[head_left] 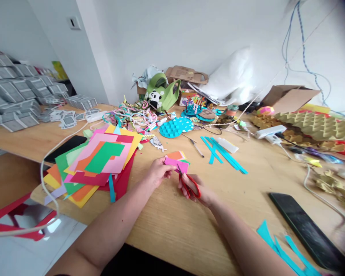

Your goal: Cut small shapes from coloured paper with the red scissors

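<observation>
Near the middle of the table, my left hand (158, 170) pinches the left end of a small magenta paper rectangle (176, 164). My right hand (194, 188) grips red-handled scissors (197, 186), fingers through the loops. Their blades (179, 168) lie at the paper's lower edge, across its face; whether they cut into it I cannot tell. Just behind the magenta piece, small orange paper (175, 155) shows, with yellow and green edges beside it. To the left lies a loose stack of coloured paper (103, 157), a green sheet on top.
Blue paper strips (227, 155) and a pen (197, 148) lie beyond my right hand. A dark phone (304, 226) rests at the right, near blue scraps (276, 245). Craft pieces (132, 117), a green bag (165, 92) and egg-carton trays (313, 124) crowd the back. A white cable (43, 168) crosses the left.
</observation>
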The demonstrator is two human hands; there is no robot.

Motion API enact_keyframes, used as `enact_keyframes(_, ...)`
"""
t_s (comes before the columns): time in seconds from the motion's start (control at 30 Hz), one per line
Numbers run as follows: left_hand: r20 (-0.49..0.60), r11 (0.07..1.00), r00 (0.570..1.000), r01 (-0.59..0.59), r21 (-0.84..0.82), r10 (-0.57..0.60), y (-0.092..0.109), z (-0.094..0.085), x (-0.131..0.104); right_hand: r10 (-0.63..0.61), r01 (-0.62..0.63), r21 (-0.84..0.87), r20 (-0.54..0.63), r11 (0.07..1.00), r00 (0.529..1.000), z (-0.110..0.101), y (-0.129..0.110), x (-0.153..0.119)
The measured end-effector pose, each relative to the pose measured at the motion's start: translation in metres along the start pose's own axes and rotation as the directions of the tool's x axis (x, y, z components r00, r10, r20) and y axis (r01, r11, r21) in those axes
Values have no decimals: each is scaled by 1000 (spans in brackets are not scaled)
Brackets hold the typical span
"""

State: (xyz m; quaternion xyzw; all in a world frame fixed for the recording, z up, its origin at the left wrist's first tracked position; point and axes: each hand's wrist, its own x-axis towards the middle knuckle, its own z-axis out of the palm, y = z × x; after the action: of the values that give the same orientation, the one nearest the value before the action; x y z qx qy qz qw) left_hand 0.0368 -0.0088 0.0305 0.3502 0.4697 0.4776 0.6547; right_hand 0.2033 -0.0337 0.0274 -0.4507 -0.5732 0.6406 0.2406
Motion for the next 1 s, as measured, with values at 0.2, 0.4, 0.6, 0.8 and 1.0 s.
enact_keyframes(0.2, -14, 999, 1000, -21, 38, 22, 0, -1, 0, 2, -2, 14, 14, 1000, 1000, 0, -2, -1)
enact_keyframes(0.4, -10, 1000, 1000, -8, 24, 8, 0, -1, 1, 5, -5, -9, 3, 1000, 1000, 0, 0, 0)
enact_keyframes(0.6, -8, 1000, 1000, 8, 2, -8, 1, 0, 0, 8, -8, -9, 0, 1000, 1000, -2, 1, 0)
enact_keyframes(0.8, -3, 1000, 1000, 11, 5, -11, 1, 0, 0, 16, -16, -5, -7, 1000, 1000, -1, 0, -1)
enact_keyframes(1.0, -7, 1000, 1000, 19, 0, -19, 2, 0, -1, 5, -5, -4, -7, 1000, 1000, 0, 1, 0)
